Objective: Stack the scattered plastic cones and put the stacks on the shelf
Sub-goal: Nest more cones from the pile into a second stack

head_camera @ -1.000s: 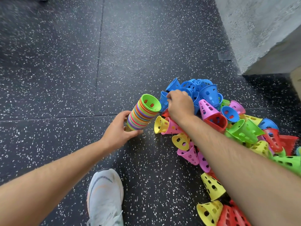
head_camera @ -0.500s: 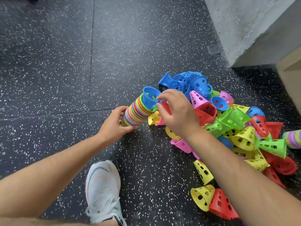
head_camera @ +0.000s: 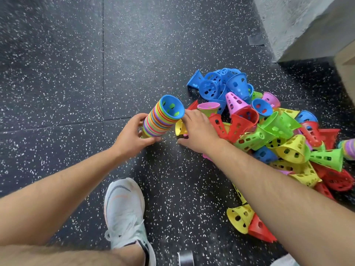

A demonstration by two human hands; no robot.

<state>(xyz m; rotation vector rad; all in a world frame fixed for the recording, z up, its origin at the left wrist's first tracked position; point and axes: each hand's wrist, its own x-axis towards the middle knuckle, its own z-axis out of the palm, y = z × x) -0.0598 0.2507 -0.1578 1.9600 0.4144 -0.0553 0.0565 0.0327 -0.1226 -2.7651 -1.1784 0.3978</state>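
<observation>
A multicoloured stack of nested cones (head_camera: 157, 121) stands tilted on the floor, with a blue cone (head_camera: 172, 108) on top, mouth up. My left hand (head_camera: 132, 135) grips the stack's lower end. Just right of the stack, my right hand (head_camera: 199, 131) is spread over the near edge of the loose pile of blue, pink, red, green and yellow cones (head_camera: 272, 129). Its fingers and thumb reach around a yellow cone (head_camera: 178, 128) and hold nothing.
Dark speckled rubber floor (head_camera: 76, 64) stretches left and ahead. My white shoe (head_camera: 124, 208) is planted below the hands. A concrete wall (head_camera: 297, 22) rises at the top right, with a pale wooden edge (head_camera: 345, 60) beside it. Another striped stack (head_camera: 350, 148) lies at the right edge.
My right hand took a blue cone from the pile, set it on top of the stack, let go, and dropped to the yellow cone beside the stack.
</observation>
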